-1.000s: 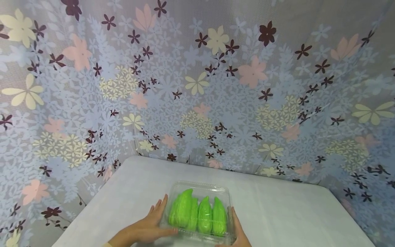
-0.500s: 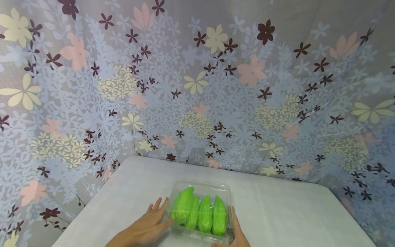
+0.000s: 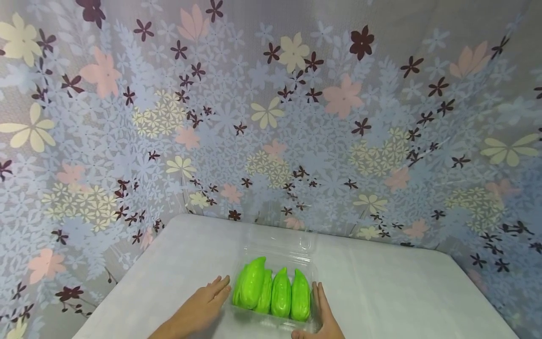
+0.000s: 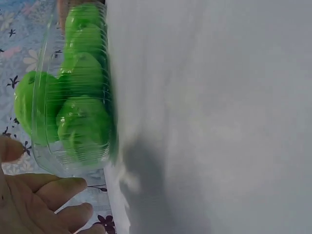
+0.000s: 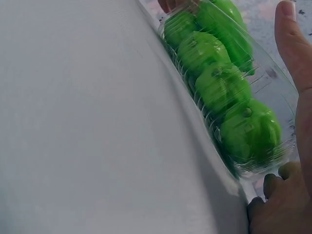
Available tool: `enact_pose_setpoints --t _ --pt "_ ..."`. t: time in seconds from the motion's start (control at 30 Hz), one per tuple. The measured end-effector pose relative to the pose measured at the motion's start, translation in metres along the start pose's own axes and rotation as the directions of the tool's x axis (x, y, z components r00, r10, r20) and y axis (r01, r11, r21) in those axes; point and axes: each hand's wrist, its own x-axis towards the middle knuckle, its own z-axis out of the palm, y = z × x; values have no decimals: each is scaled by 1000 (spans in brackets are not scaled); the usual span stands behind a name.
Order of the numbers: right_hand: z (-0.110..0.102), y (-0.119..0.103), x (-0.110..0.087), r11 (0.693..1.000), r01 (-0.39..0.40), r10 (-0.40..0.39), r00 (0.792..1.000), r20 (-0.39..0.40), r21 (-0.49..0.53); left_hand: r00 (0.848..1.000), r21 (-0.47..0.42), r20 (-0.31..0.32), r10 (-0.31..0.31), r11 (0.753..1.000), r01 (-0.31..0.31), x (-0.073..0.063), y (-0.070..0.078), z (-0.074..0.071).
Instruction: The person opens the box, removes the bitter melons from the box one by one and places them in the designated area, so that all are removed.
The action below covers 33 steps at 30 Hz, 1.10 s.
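A clear plastic clamshell box [image 3: 258, 320] sits on the white table, its lid [image 3: 277, 244] swung back on the far side. Several bright green, ridged, pointed vegetables [image 3: 281, 294] lie side by side in it; one rests on top at the left. Their kind is not certain. Beside the box's left wall is my left hand [image 3: 201, 303], fingers extended, at or very near the plastic. Along the right wall lies my right hand [image 3: 323, 315], its fingers straight against or close to the side and its thumb [image 5: 287, 34] apart from the box. Neither hand grips anything.
White cloth covers the table [image 3: 381, 287], which extends on both sides of the box. A flowered curtain or sheet [image 3: 271, 117] hangs behind and around the table. The box stands near the table's front.
The lid was down over the green vegetables in both earlier frames; now it is swung back, away from me. My left thumb has come off the box's front. The right hand has hardly moved.
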Motion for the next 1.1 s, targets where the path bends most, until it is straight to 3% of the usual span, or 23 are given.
enact_pose_setpoints --t 0.13,0.27,0.37,0.43,0.57,0.63,0.7,0.87,1.1 --pt "0 -3 -2 999 -42 41 999 -20 -16 1000 2 10 -28 1000 28 4 2 -1" --pt "0 -3 -2 999 -31 31 999 -24 -9 999 -61 18 -50 997 51 12 1 -4" --pt "0 -2 -2 1000 -18 18 1000 -23 16 998 -161 66 -6 987 17 20 -2 -9" --pt "-1 -2 -1 999 -14 15 999 -31 36 991 -268 132 34 963 3 26 -4 -14" --pt "-2 -4 -1 998 9 -5 998 -60 64 962 -476 253 104 879 30 35 -10 -20" --pt "-1 -5 -1 997 27 -21 997 -79 68 952 -538 274 134 842 36 37 -17 -19" --pt "-1 -7 -1 996 40 -33 995 -96 73 948 -562 275 158 826 25 38 -24 -15" --pt "-8 -16 -3 997 70 -63 987 -148 43 942 -564 279 189 826 2 37 -37 -2" --pt "-17 -52 -3 985 141 -156 975 -161 -100 944 -547 261 203 836 -29 41 -41 3"
